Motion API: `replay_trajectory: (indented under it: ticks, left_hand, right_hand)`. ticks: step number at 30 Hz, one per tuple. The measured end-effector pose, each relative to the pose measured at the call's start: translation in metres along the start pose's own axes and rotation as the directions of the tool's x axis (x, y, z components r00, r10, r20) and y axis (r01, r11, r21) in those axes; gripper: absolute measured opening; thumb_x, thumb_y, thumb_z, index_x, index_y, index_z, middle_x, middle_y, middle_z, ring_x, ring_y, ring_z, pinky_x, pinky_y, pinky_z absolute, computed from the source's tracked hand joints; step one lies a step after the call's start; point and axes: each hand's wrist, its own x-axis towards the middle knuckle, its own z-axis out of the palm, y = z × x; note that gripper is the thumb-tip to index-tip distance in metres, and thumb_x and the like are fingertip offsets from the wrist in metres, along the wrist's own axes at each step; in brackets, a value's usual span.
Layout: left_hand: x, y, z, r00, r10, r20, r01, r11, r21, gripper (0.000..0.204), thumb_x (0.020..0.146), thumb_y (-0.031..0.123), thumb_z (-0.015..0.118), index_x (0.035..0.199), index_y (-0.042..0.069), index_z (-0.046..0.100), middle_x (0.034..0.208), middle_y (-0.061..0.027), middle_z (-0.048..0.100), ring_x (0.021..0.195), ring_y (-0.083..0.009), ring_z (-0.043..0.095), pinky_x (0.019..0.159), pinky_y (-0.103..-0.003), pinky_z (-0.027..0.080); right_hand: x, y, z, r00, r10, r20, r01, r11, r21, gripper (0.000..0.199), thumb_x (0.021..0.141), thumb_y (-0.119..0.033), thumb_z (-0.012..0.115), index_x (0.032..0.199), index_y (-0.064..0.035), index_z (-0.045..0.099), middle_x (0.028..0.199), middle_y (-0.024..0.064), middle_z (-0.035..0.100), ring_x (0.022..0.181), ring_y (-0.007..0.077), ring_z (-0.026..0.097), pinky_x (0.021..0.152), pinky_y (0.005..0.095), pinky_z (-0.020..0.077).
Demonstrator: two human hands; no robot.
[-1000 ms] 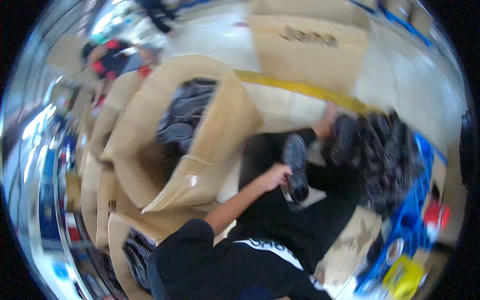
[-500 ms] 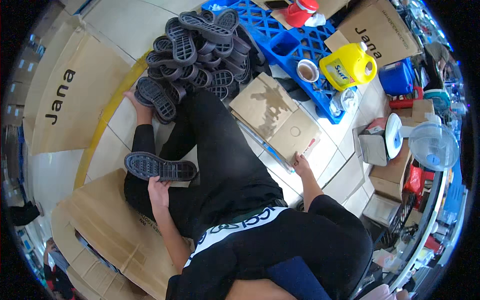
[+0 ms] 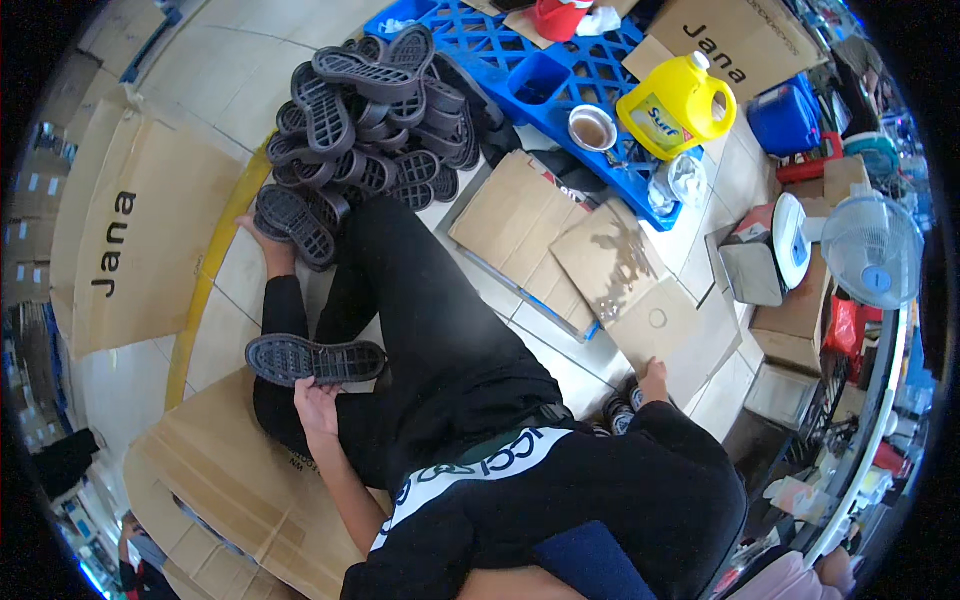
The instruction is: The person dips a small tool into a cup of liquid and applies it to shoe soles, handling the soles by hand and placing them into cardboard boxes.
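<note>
My left hand (image 3: 317, 402) is closed on the edge of a dark shoe sole (image 3: 322, 361), its gridded side up, over my bent leg. My right hand (image 3: 653, 381) pinches the near edge of a stained cardboard sheet (image 3: 652, 312). This sheet partly overlaps another flat cardboard piece (image 3: 508, 212) that lies on the floor beside my leg. A heap of similar dark soles (image 3: 370, 125) is piled on the tiles beyond my knee. One sole (image 3: 295, 224) leans at the heap's near left, by my foot.
A blue plastic pallet (image 3: 483, 45) at the far side carries a yellow jug (image 3: 672, 108) and a cup of brown liquid (image 3: 592, 128). Cardboard boxes (image 3: 130, 230) stand on the left. On the right are a fan (image 3: 870, 250) and a metal tin (image 3: 752, 272).
My right hand has drawn the stained cardboard sheet rightward and nearer, uncovering the cardboard beneath. The left hand keeps its hold on the sole. The whole view has shifted slightly.
</note>
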Motion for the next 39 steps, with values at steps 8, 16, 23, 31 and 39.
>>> replay_trajectory:
  ticks: [8, 16, 23, 31, 39]
  left_hand:
    - [-0.001, 0.001, 0.006, 1.000, 0.007, -0.015, -0.007, 0.999, 0.039, 0.039, 0.080, 0.023, 0.050, 0.114, 0.005, 0.051, 0.109, -0.0089, 0.060, 0.102, -0.0249, 0.055, 0.096, -0.042, 0.038]
    - [0.002, 0.000, 0.004, 0.997, -0.011, -0.074, 0.014, 0.999, 0.036, 0.037, 0.080, 0.022, 0.050, 0.112, 0.005, 0.051, 0.110, -0.0111, 0.060, 0.100, -0.0270, 0.056, 0.094, -0.042, 0.040]
    - [-0.004, -0.001, 0.012, 0.996, -0.030, -0.090, 0.032, 0.999, 0.027, 0.031, 0.080, 0.022, 0.050, 0.105, 0.004, 0.054, 0.104, -0.0113, 0.063, 0.098, -0.0266, 0.057, 0.092, -0.041, 0.041]
    - [0.002, 0.000, 0.024, 0.989, 0.005, -0.146, -0.002, 1.000, 0.021, 0.029, 0.081, 0.021, 0.050, 0.103, 0.003, 0.055, 0.102, -0.0101, 0.065, 0.096, -0.0258, 0.060, 0.092, -0.041, 0.042]
    - [0.004, 0.014, 0.014, 0.990, -0.013, -0.144, 0.017, 0.999, 0.027, 0.026, 0.081, 0.017, 0.051, 0.101, 0.001, 0.057, 0.099, -0.0109, 0.064, 0.091, -0.0253, 0.061, 0.084, -0.040, 0.047]
  right_hand:
    - [-0.056, -0.030, -0.001, 0.993, -0.093, -0.067, -0.030, 0.353, -0.935, 0.029, 0.087, -0.010, 0.054, 0.116, -0.0044, 0.053, 0.109, 0.0155, 0.059, 0.103, 0.0302, 0.058, 0.083, 0.0393, 0.0497]
    - [-0.096, -0.059, 0.218, 0.637, -0.683, 0.358, 0.670, 0.259, -0.696, 0.028, 0.084, -0.007, 0.052, 0.111, -0.0008, 0.059, 0.110, 0.0194, 0.061, 0.106, 0.0352, 0.056, 0.090, 0.0422, 0.0439]
    - [-0.116, -0.078, 0.470, 0.018, -0.274, 0.962, 0.950, -0.296, -0.102, 0.039, 0.083, -0.005, 0.047, 0.122, -0.0067, 0.054, 0.128, 0.0147, 0.051, 0.124, 0.0315, 0.043, 0.104, 0.0441, 0.0328]
    - [-0.095, -0.056, 0.535, 0.277, -0.009, 0.961, 0.719, -0.661, -0.214, 0.034, 0.090, -0.022, 0.045, 0.121, -0.0117, 0.056, 0.125, 0.0074, 0.054, 0.124, 0.0263, 0.042, 0.107, 0.0524, 0.0233]
    - [-0.079, -0.049, 0.538, -0.038, -0.126, 0.991, 0.798, -0.601, -0.046, 0.034, 0.085, -0.013, 0.047, 0.117, -0.0060, 0.057, 0.120, 0.0134, 0.056, 0.120, 0.0296, 0.044, 0.105, 0.0511, 0.0300]
